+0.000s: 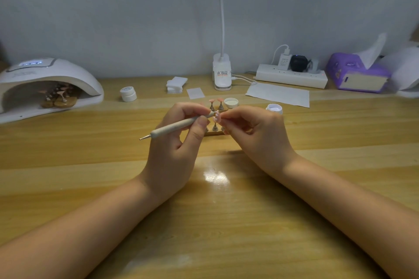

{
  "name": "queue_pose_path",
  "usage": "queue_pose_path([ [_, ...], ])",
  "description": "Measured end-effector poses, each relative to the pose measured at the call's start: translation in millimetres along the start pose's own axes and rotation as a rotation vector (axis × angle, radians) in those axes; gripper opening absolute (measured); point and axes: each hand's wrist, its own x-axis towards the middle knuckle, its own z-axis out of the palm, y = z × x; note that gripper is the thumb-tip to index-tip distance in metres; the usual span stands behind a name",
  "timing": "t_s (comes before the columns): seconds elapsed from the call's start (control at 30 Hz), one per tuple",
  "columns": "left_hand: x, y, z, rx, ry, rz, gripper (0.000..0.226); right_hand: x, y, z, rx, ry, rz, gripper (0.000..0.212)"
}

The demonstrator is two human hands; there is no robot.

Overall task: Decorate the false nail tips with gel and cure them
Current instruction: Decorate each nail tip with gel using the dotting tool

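Observation:
My left hand pinches a pale dotting pen, its front tip against a small pink nail tip. My right hand pinches that nail tip from the right. Behind the hands a wooden stand carries pink nail tips on metal pegs; the hands hide part of it. An open gel jar sits to the right, with its lid beside the stand. A white curing lamp at far left holds another stand of nail tips.
A closed white jar, a stack of wipes and a single wipe lie behind the stand. A clip lamp, white paper, a power strip and a purple tissue box line the back.

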Motion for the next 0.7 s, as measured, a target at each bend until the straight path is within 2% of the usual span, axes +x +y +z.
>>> queue_pose_path([
  [0.7, 0.5, -0.1, -0.3, 0.009, -0.004, -0.010, 0.015, -0.3, -0.7, 0.3, -0.025, 0.003, -0.017, 0.013],
])
